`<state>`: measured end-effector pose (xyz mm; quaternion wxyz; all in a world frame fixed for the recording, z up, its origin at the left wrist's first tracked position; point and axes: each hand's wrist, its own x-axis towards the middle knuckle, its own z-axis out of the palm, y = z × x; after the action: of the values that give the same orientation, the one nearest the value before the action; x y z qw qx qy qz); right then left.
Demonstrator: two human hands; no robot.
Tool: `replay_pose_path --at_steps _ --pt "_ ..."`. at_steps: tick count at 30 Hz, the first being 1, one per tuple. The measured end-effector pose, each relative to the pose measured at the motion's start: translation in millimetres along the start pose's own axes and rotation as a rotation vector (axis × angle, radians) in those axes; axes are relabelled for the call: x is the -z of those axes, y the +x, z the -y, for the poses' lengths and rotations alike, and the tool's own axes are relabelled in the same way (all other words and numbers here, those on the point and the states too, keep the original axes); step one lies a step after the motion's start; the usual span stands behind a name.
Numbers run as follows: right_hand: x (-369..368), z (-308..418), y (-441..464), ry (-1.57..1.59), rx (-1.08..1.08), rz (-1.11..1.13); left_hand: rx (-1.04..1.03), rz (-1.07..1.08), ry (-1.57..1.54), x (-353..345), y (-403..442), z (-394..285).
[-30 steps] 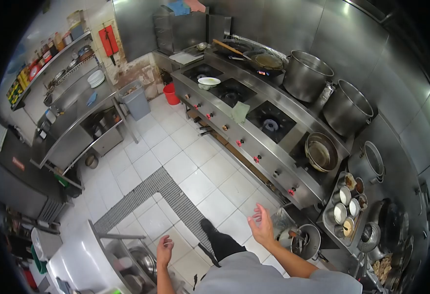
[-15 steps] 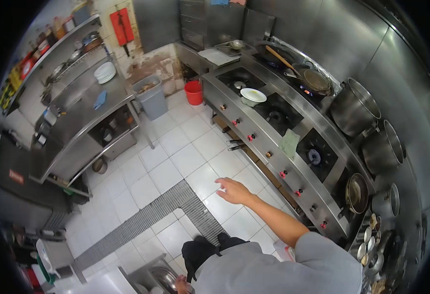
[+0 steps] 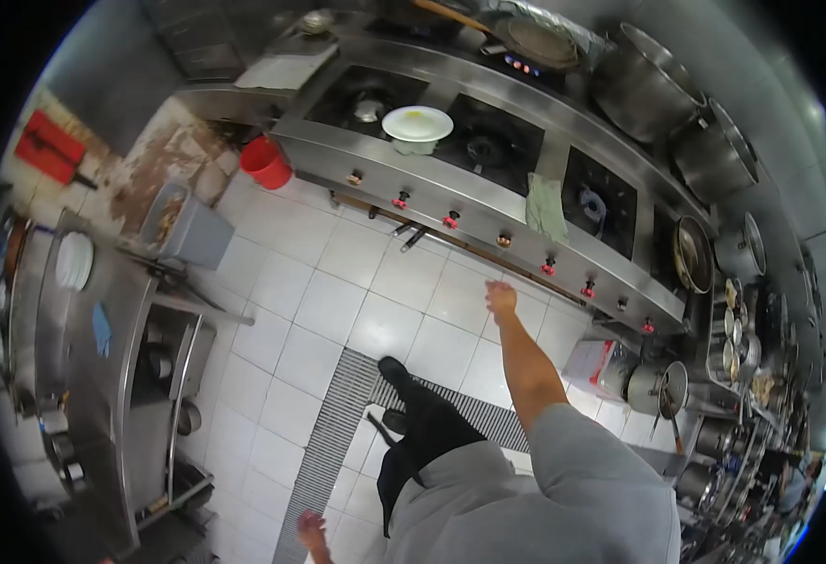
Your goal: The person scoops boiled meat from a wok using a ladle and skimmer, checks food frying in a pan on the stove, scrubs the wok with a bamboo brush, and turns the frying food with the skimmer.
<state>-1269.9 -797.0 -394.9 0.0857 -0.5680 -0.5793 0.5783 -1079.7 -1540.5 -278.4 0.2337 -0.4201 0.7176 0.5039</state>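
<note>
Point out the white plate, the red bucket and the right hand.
White plate (image 3: 417, 128), head view: on its bare inner surface.
Red bucket (image 3: 268, 171), head view: on its outer wall.
Right hand (image 3: 501, 297), head view: on its middle.

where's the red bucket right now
In the head view, the red bucket is at upper left, between the grey bin and the stove.

We hold our bare right hand (image 3: 500, 297) out over the white square-tiled floor (image 3: 319, 310), before the long stainless-steel stove (image 3: 477, 221). Near its front edge we see a shallow white plate (image 3: 417, 123) and, farther right, a draped pale green cloth (image 3: 546, 209). Our bare left hand (image 3: 311, 531), blurred, shows against the grey ribbed floor grate (image 3: 333, 404).
</note>
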Motion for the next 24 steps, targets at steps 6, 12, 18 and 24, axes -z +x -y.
replay_pose_path --at_steps 6,12,18,24 --pt "-25.5 52.6 72.5 0.531 -0.141 -0.278 -0.142 -0.088 0.136 10.1 11.7 -106.0" --pt "-52.3 60.7 112.7 0.834 -0.140 -0.457 -0.553 0.393 0.769 -5.8 65.4 -106.8" --pt "-49.4 43.8 117.3 0.982 0.030 -0.451 -0.271 0.340 0.722 -84.3 67.1 -207.2" --pt "-48.2 45.5 111.6 0.984 0.043 -0.389 -0.277 0.298 0.650 -103.3 68.5 -259.2"
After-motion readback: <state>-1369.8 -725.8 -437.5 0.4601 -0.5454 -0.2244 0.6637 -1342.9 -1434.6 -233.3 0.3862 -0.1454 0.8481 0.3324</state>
